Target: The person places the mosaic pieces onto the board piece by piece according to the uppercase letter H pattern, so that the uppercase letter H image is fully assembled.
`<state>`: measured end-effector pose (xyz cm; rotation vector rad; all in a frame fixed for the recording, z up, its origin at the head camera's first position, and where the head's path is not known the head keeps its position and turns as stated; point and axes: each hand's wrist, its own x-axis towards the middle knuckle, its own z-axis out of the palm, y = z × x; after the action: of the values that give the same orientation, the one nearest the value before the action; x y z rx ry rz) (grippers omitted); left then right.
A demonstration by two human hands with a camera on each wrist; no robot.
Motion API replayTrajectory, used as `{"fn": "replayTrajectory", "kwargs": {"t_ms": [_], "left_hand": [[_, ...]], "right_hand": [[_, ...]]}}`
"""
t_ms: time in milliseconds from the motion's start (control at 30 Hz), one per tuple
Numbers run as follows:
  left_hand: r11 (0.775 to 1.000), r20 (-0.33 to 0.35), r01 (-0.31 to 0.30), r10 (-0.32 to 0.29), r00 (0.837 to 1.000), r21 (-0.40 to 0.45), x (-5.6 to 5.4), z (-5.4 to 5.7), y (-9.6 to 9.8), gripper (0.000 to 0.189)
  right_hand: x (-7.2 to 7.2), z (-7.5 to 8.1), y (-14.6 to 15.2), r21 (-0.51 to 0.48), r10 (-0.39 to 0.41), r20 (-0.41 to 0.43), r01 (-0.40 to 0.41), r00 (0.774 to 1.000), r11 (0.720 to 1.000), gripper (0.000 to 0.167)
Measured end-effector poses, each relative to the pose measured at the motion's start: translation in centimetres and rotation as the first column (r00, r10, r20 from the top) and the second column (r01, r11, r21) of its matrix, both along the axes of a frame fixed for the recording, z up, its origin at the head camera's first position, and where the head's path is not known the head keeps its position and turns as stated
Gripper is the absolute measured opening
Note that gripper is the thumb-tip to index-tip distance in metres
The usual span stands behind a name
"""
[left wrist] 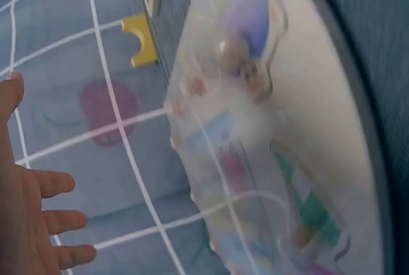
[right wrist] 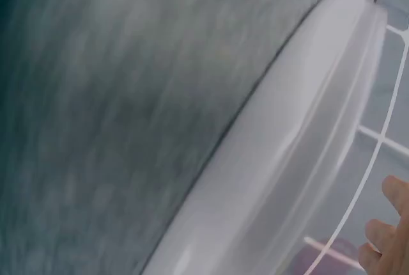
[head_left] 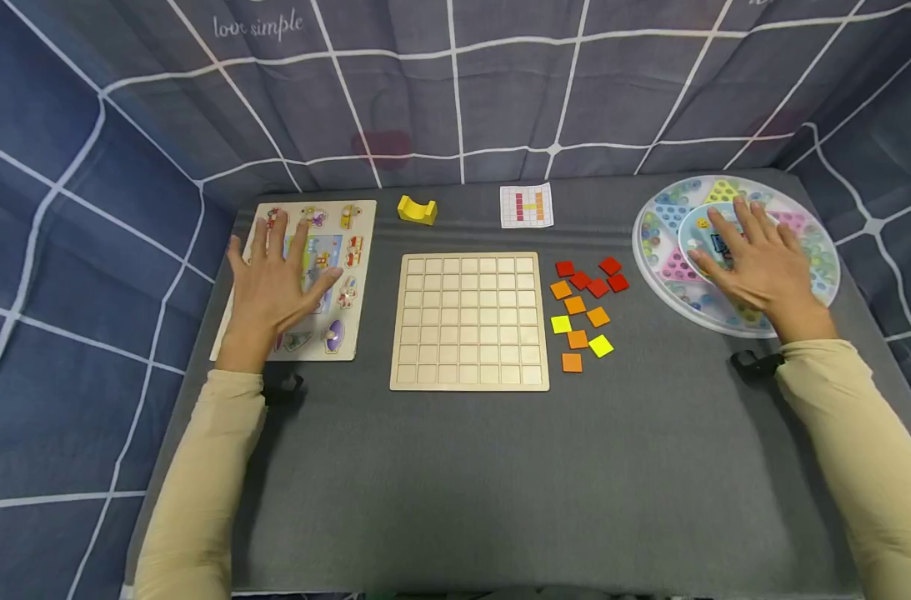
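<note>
My left hand (head_left: 263,292) is over a wooden picture puzzle board (head_left: 363,218) at the left, its fingers spread and pointing away. My right hand (head_left: 766,267) is over a round, colourful board (head_left: 653,287) at the right, with fingers extended. Whether either hand touches its board is hard to tell. Between them lies a wooden grid board (head_left: 470,321) with bare squares. Beside its right edge are loose red tiles (head_left: 598,287), orange tiles (head_left: 578,339) and yellow tiles (head_left: 601,346). Both wrist views are partly blurred, showing only some fingers (left wrist: 61,220) of each hand.
Behind the grid board stand a yellow curved block (head_left: 417,211) and a small printed grid card (head_left: 526,207) with coloured squares. Grey cloth (head_left: 500,483) covers the table. Blue checked curtains (head_left: 515,100) enclose it at the back and both sides.
</note>
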<state>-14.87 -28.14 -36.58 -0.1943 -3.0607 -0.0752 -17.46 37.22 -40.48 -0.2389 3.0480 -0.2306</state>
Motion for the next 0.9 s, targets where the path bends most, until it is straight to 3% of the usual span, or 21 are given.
{"fn": "replayTrajectory", "kwargs": {"t_ms": [267, 433, 633, 800, 900], "left_hand": [[0.993, -0.057, 0.076, -0.071, 0.996, 0.094, 2.4, -0.4, 2.2, 0.090], [0.978, -0.073, 0.139, -0.129, 0.989, 0.157, 4.0, -1.1, 3.7, 0.091], [0.952, -0.106, 0.220, -0.201, 0.974, 0.215, 6.1, -2.1, 6.1, 0.092], [0.921, -0.124, 0.275, -0.249, 0.960, 0.275, 8.0, -3.2, 8.3, 0.094], [0.901, -0.133, 0.284, -0.253, 0.958, 0.327, 9.1, -4.0, 9.4, 0.094]], "right_hand": [[0.4, 0.3, -4.5, -0.046, 0.096, -0.152, -0.104, 0.984, 0.993, 0.074], [0.7, 0.6, -7.9, -0.099, 0.149, -0.201, -0.172, 0.968, 0.980, 0.073], [0.5, 0.0, -11.9, -0.211, 0.224, -0.148, -0.252, 0.963, 0.944, 0.070], [-0.3, -0.9, -14.5, -0.386, 0.294, -0.048, -0.289, 0.955, 0.876, 0.065], [-0.8, -1.8, -15.4, -0.438, 0.319, -0.039, -0.303, 0.947, 0.846, 0.061]]}}
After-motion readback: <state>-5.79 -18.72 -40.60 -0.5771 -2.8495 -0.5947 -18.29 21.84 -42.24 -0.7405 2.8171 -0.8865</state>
